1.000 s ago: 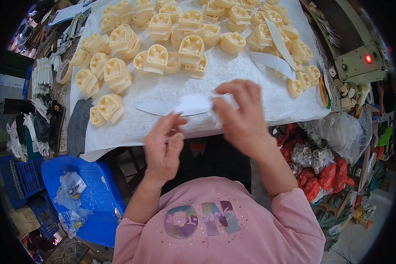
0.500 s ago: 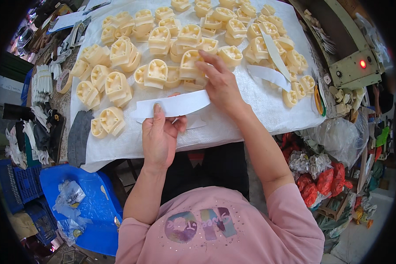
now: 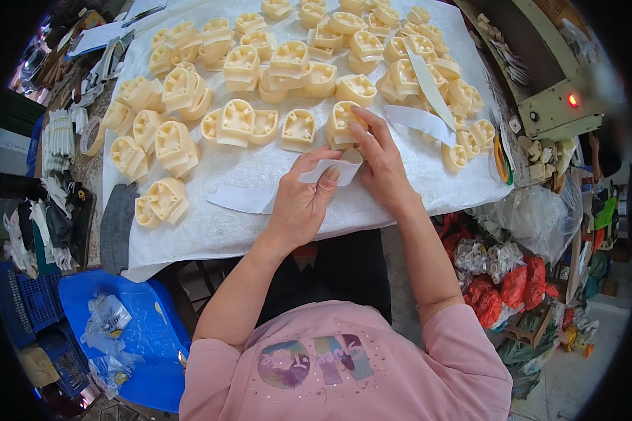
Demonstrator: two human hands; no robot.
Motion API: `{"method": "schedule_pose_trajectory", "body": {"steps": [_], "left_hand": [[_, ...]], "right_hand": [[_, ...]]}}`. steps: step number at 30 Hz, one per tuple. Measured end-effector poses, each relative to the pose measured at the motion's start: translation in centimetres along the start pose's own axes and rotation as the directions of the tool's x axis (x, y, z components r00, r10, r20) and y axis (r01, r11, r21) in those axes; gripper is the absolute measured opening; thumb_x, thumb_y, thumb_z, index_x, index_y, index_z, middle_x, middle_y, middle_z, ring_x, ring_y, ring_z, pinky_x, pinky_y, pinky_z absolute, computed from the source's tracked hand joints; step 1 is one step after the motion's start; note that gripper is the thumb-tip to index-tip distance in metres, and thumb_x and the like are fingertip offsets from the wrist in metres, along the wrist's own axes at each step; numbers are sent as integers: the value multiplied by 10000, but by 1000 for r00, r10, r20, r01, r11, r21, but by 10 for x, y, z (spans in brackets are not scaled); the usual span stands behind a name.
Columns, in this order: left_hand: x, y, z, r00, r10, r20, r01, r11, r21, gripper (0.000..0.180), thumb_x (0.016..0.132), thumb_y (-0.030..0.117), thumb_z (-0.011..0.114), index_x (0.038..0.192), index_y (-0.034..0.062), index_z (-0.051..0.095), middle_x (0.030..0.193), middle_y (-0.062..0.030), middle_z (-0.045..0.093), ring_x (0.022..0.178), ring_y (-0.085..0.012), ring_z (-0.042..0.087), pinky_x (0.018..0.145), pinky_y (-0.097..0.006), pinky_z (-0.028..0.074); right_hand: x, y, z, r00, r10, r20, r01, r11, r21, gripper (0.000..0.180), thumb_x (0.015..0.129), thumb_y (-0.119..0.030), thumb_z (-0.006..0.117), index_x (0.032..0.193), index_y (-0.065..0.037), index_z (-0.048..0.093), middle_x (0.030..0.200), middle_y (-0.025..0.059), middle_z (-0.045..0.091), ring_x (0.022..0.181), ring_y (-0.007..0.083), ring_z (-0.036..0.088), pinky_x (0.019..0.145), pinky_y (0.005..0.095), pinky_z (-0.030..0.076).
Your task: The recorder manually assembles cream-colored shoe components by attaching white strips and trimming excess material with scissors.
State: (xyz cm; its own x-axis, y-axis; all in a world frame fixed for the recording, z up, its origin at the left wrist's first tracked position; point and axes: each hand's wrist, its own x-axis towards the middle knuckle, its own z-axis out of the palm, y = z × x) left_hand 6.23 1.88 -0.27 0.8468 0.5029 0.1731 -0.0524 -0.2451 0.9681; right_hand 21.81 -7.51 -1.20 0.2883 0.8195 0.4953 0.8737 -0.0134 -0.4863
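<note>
My right hand (image 3: 383, 163) is closed on a cream, D-shaped plastic shoe heel (image 3: 343, 126), thumb side toward me and fingers over its upper right. My left hand (image 3: 298, 203) pinches a white strip (image 3: 338, 170) between thumb and fingers, and the strip bends up toward the near side of that heel. Whether strip and heel touch is hidden by the fingers. Another white strip (image 3: 242, 199) lies flat beside my left hand. A single cream heel (image 3: 298, 128) stands just left of the held one.
Many more cream heels (image 3: 242, 67) cover the white cloth (image 3: 211, 231) beyond my hands. Pale strips (image 3: 421, 121) lie at the right, a dark grey curved piece (image 3: 120, 228) at the left edge. A blue plastic chair (image 3: 144, 379) holds clear bags; red bags (image 3: 502, 291) lie at right.
My right hand has lifted a heel from the group and brought it nearer, to the right. My left hand has moved right with its strip, which is now bent.
</note>
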Motion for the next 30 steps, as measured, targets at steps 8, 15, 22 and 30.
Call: {"method": "schedule_pose_trajectory", "body": {"steps": [8, 15, 22, 30], "left_hand": [[-2, 7, 18, 997, -67, 39, 60, 986, 158, 299, 917, 203, 519, 1126, -3, 576, 1176, -258, 525, 1151, -377, 480, 966, -405, 392], [1, 12, 26, 987, 116, 108, -158, 791, 591, 292, 932, 196, 466, 1165, 60, 576, 1230, -218, 524, 1182, -360, 450, 985, -419, 370], [5, 14, 22, 986, 143, 87, -167, 797, 580, 281, 881, 152, 549, 1135, 36, 583, 1119, -224, 581, 1038, -331, 560, 922, -388, 427], [-30, 39, -19, 940, -297, -165, 118, 741, -661, 365, 976, 242, 404, 1111, -70, 537, 1126, -163, 584, 907, -200, 595, 782, -358, 503]], "right_hand": [[4, 4, -4, 994, 19, -104, -17, 1000, 21, 507, 711, 139, 515, 1194, -15, 501, 1233, 176, 502, 1067, 356, 548, 878, 388, 490], [6, 13, -1, 788, 615, -33, -230, 344, 911, 329, 914, 34, 377, 1237, -6, 420, 1103, 175, 548, 1006, 274, 602, 839, 391, 540], [-6, -1, -14, 672, 735, -92, 45, 83, 996, 388, 924, -28, 423, 1300, -34, 326, 1099, 158, 559, 948, 231, 602, 837, 381, 517], [-30, -59, -54, 846, 513, -148, -181, 536, 825, 399, 897, -75, 552, 1279, -60, 440, 1127, 131, 597, 985, 175, 579, 855, 286, 458]]}}
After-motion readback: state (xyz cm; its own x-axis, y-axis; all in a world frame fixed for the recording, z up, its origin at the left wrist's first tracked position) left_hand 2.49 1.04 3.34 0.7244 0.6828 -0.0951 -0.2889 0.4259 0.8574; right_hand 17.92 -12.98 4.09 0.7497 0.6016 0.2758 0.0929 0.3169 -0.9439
